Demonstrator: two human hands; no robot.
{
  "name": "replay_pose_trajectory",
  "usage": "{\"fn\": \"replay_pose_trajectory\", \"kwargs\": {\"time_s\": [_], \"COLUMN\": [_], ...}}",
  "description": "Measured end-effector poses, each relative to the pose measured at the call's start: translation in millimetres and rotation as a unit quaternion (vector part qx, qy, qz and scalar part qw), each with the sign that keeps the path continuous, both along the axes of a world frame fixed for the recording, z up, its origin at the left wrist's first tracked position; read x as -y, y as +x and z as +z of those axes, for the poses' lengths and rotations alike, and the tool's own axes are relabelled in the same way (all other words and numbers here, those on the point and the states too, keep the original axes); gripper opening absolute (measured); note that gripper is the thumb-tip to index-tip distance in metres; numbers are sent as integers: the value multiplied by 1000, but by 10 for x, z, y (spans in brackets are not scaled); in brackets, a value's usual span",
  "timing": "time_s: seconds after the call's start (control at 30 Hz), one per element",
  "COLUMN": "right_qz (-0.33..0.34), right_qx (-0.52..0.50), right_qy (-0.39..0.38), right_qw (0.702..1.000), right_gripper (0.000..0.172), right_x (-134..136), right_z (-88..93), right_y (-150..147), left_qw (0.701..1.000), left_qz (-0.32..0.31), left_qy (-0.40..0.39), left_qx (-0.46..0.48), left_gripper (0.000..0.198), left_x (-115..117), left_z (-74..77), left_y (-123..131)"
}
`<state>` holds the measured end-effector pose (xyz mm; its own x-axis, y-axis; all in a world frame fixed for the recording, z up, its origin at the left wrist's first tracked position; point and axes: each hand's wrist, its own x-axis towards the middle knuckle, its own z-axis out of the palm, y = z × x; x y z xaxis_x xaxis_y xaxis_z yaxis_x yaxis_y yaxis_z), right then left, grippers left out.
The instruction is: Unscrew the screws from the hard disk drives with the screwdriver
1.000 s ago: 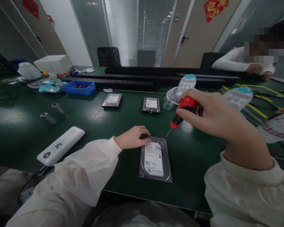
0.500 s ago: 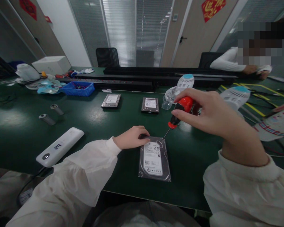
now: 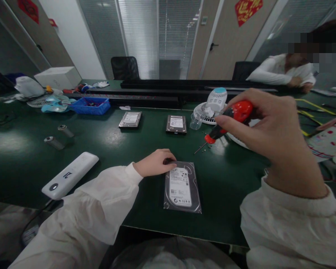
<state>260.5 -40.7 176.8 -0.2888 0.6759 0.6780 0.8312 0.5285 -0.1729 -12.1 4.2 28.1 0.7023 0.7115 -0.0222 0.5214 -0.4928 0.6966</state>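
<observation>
A hard drive (image 3: 194, 186) with a white label lies flat on the green table in front of me. My left hand (image 3: 156, 163) grips its far left corner, thumb on the top face and fingers curled at the edge. In my right hand (image 3: 263, 123) is a red and black screwdriver (image 3: 221, 129), held by its handle and tilted. Its tip is above the table past the drive's far right corner, apart from the drive. Several tiny screws (image 3: 209, 147) lie on the table near the shaft.
Two more hard drives (image 3: 130, 118) (image 3: 176, 123) lie farther back, near a clear cup (image 3: 196, 122) and a white fan (image 3: 217, 101). A white power bank (image 3: 71, 175), two metal cylinders (image 3: 53, 142) and a blue basket (image 3: 91, 106) are leftward. A person (image 3: 280, 69) sits across the table.
My right hand has moved right with the screwdriver, and the tip has come away from the drive's far right corner. My left hand stays on the drive.
</observation>
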Motion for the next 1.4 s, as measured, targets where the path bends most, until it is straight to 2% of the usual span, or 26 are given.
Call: {"fn": "replay_pose_trajectory", "kwargs": {"time_s": [0.1, 0.2, 0.27, 0.4, 0.53, 0.63, 0.73, 0.9, 1.03, 1.13, 1.23, 1.33, 1.4], "right_qz": [-32, -44, -42, -53, -115, -200, -238, -248, -201, -133, -89, -64, -48], "right_qx": [25, 87, 121, 143, 129, 93, 81, 67, 35, 8, 23, 51, 73], "right_qy": [47, 86, 104, 84, 56, -16, -56, -94, -136, -204, -260, -311, -340], "right_qw": [998, 992, 986, 985, 983, 975, 966, 962, 969, 970, 961, 947, 936], "right_gripper": [37, 33, 20, 12, 8, 10, 8, 14, 17, 13, 11, 9, 10], "right_x": [167, 388, 555, 906, 1206, 1343, 1403, 1430, 1328, 1055, 643, 266, 109], "right_z": [18, -134, -352, -934, -1424, -1644, -1754, -1737, -1522, -1278, -1087, -1026, -1042], "right_y": [80, 141, 168, 176, 83, -41, -142, -162, -72, 12, 52, 12, -50], "left_qw": [1000, 1000, 1000, 1000, 1000, 1000, 999, 999, 999, 999, 999, 999, 999], "left_qz": [2, 4, 4, 2, 6, 10, 6, 6, 7, 8, 5, 9, 12], "left_qy": [-19, -19, -8, 3, 12, 27, 32, 31, 34, 32, 34, 33, 30], "left_qx": [4, 6, 8, 1, -1, 0, 5, 7, 5, 1, 1, -2, -5], "left_gripper": [31, 30, 28, 29, 30, 30, 30, 32, 31, 31, 31, 31, 29], "left_x": [3, 1, -3, -7, -4, -12, -29, -49, -48, -48, -49, -45, -39], "left_z": [0, -6, -13, -21, -43, -79, -118, -152, -143, -133, -132, -130, -121], "left_y": [-7, -7, -4, 6, 9, 5, -4, -14, -11, -12, -14, -10, -1]}}
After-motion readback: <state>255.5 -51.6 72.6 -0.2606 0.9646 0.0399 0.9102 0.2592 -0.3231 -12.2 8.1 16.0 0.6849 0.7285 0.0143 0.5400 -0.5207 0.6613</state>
